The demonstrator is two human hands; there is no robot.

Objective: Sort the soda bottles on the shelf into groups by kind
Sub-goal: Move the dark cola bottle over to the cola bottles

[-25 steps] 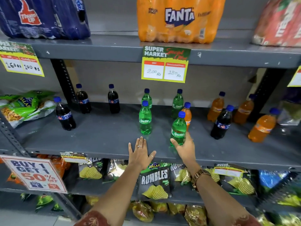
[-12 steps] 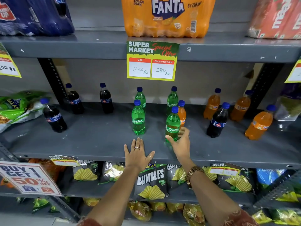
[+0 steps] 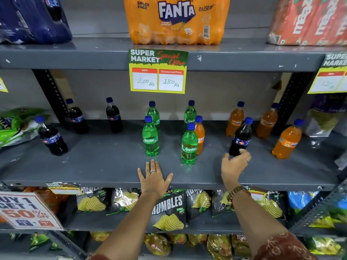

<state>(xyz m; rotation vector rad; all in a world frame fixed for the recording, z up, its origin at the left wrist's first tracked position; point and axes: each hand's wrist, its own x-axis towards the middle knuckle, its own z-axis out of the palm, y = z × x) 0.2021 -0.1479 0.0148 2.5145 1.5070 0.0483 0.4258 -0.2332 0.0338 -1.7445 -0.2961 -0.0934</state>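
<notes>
Small soda bottles stand on the grey middle shelf (image 3: 112, 166). Three dark cola bottles (image 3: 52, 136) are at the left. Several green Sprite bottles (image 3: 150, 136) fill the centre, with one orange Fanta bottle (image 3: 200, 134) among them, just behind the front right Sprite (image 3: 189, 147). At the right stand three orange Fanta bottles (image 3: 287, 139) and one dark cola bottle (image 3: 241, 136). My right hand (image 3: 234, 164) is open, its fingers curled at the base of that cola bottle. My left hand (image 3: 154, 177) lies flat and open on the shelf's front edge.
Above, a shelf carries a Fanta multipack (image 3: 176, 19), a dark blue pack (image 3: 32, 17) and a red pack (image 3: 309, 19). A price card (image 3: 157, 72) hangs from its edge. Snack bags (image 3: 169, 209) fill the lower shelf. Green bags (image 3: 16, 126) lie at the far left.
My right hand let go of the front right Sprite bottle and moved right to the dark cola bottle among the orange ones. My left hand stayed flat on the shelf edge.
</notes>
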